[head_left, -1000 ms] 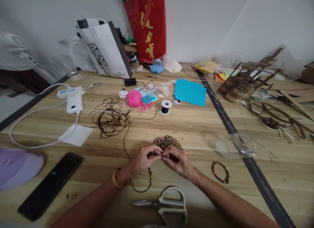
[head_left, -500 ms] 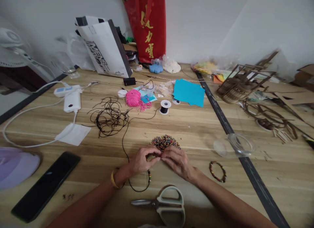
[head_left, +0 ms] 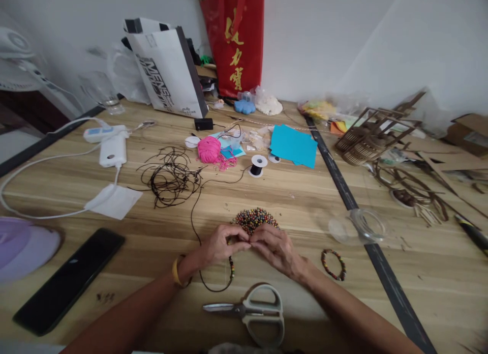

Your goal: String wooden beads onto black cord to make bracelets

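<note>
My left hand [head_left: 224, 244] and my right hand [head_left: 275, 247] meet at their fingertips, both pinched, just in front of a pile of small multicoloured beads [head_left: 256, 219]. A black cord [head_left: 195, 227] runs from a white spool [head_left: 258, 166], loops below my left hand and rises into it. Several strung beads [head_left: 232, 268] hang on the cord under the left palm. What sits between the fingertips is mostly covered; it looks like the cord's end with a tiny bead. Scissors [head_left: 247, 309] with pale handles lie closer to me, blades pointing left.
A finished-looking beaded bracelet [head_left: 333, 265] lies right of my forearm, near a clear round container [head_left: 368, 225]. Tangled black cords [head_left: 170, 178], pink yarn [head_left: 209, 149] and blue paper [head_left: 293, 145] are farther back. A black phone [head_left: 70, 280] rests at the left.
Both hands keep their pinch at nearly the same spot. A reddish bead visible between the fingertips a second ago is now hidden. The camera view has shifted slightly.
</note>
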A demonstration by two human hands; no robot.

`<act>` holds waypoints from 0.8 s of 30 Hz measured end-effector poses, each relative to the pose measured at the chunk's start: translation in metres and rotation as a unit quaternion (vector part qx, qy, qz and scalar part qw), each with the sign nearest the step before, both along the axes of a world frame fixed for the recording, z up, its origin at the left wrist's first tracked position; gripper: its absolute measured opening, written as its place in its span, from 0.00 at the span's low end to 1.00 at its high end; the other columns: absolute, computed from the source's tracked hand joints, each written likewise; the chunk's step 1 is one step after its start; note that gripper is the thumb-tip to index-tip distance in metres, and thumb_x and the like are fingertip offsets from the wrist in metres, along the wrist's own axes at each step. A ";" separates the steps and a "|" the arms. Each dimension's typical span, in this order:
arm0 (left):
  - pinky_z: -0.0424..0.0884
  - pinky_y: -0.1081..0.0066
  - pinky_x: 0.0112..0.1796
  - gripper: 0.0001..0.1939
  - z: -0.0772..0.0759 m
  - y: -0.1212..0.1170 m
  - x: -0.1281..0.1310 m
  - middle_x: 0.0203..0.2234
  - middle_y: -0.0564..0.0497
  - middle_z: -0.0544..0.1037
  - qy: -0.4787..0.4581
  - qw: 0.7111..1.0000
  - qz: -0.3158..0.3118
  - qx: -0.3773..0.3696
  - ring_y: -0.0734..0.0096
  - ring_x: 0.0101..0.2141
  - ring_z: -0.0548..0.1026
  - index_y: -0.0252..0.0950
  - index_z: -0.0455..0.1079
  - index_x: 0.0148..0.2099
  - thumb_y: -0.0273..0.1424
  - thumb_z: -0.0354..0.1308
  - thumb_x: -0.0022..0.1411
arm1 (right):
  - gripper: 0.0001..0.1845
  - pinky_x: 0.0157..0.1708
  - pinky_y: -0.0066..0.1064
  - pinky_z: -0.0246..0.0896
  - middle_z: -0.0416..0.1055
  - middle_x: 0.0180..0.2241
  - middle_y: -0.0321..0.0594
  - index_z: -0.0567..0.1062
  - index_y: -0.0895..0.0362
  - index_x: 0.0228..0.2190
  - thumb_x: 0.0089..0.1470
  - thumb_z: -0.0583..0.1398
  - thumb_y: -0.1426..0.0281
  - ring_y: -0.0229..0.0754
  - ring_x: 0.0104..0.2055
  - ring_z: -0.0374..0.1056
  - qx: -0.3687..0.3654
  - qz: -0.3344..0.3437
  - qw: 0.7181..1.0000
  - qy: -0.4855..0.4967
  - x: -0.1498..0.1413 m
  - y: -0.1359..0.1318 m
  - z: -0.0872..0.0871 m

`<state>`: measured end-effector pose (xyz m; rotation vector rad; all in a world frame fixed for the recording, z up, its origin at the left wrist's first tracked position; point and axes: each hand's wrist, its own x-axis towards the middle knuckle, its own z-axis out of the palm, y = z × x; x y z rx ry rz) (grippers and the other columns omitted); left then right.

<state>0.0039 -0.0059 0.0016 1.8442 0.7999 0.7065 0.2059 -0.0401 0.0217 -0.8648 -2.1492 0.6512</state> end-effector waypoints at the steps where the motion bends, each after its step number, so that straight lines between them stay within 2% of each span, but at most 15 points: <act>1: 0.69 0.74 0.32 0.05 -0.001 0.000 0.000 0.24 0.50 0.78 0.002 1.000 0.001 -0.008 0.72 0.27 0.73 0.32 0.75 0.31 0.30 0.61 0.55 | 0.06 0.35 0.29 0.66 0.70 0.33 0.42 0.71 0.57 0.37 0.63 0.54 0.73 0.38 0.35 0.67 -0.003 0.002 1.000 0.005 -0.001 0.000 0.002; 8: 0.67 0.77 0.30 0.04 0.001 -0.002 0.001 0.25 0.51 0.76 -0.015 0.999 0.007 -0.031 0.75 0.26 0.70 0.31 0.73 0.33 0.24 0.58 0.53 | 0.07 0.35 0.30 0.66 0.71 0.33 0.43 0.71 0.57 0.38 0.63 0.53 0.70 0.40 0.36 0.69 -0.033 0.024 0.999 -0.010 0.000 0.003 0.013; 10: 0.66 0.78 0.29 0.04 0.004 -0.003 0.001 0.24 0.51 0.76 -0.021 0.999 0.005 -0.040 0.76 0.25 0.69 0.31 0.73 0.32 0.24 0.57 0.54 | 0.07 0.37 0.31 0.66 0.71 0.35 0.44 0.71 0.56 0.40 0.62 0.54 0.70 0.41 0.37 0.69 -0.043 -0.001 0.999 -0.032 0.007 0.008 0.014; 13: 0.66 0.78 0.29 0.03 0.006 -0.003 0.000 0.25 0.51 0.75 -0.036 0.998 0.008 -0.056 0.77 0.25 0.69 0.32 0.71 0.33 0.24 0.56 0.54 | 0.08 0.35 0.31 0.66 0.71 0.35 0.44 0.71 0.56 0.40 0.62 0.53 0.70 0.41 0.35 0.69 -0.032 -0.092 0.992 -0.081 0.029 0.022 0.011; 17: 0.66 0.76 0.32 0.03 0.006 -0.001 -0.003 0.25 0.51 0.74 -0.051 0.997 0.014 -0.049 0.75 0.27 0.70 0.32 0.70 0.31 0.27 0.58 0.55 | 0.09 0.33 0.32 0.64 0.70 0.39 0.45 0.72 0.57 0.40 0.61 0.52 0.72 0.42 0.34 0.69 -0.011 -0.186 0.958 -0.217 0.062 0.038 -0.001; 20: 0.67 0.75 0.33 0.04 0.008 0.000 -0.005 0.26 0.51 0.73 -0.062 0.997 0.014 -0.041 0.74 0.28 0.70 0.32 0.69 0.31 0.28 0.58 0.56 | 0.10 0.35 0.32 0.62 0.70 0.39 0.45 0.71 0.57 0.40 0.61 0.51 0.74 0.44 0.37 0.69 -0.022 -0.181 0.941 -0.286 0.076 0.043 -0.008; 24: 0.66 0.74 0.34 0.05 0.014 0.001 -0.006 0.26 0.51 0.72 -0.097 0.994 0.022 -0.039 0.74 0.29 0.69 0.32 0.68 0.30 0.28 0.58 0.57 | 0.11 0.32 0.29 0.58 0.69 0.32 0.42 0.72 0.57 0.32 0.61 0.50 0.74 0.41 0.32 0.67 -0.037 -0.168 0.930 -0.326 0.075 0.043 -0.012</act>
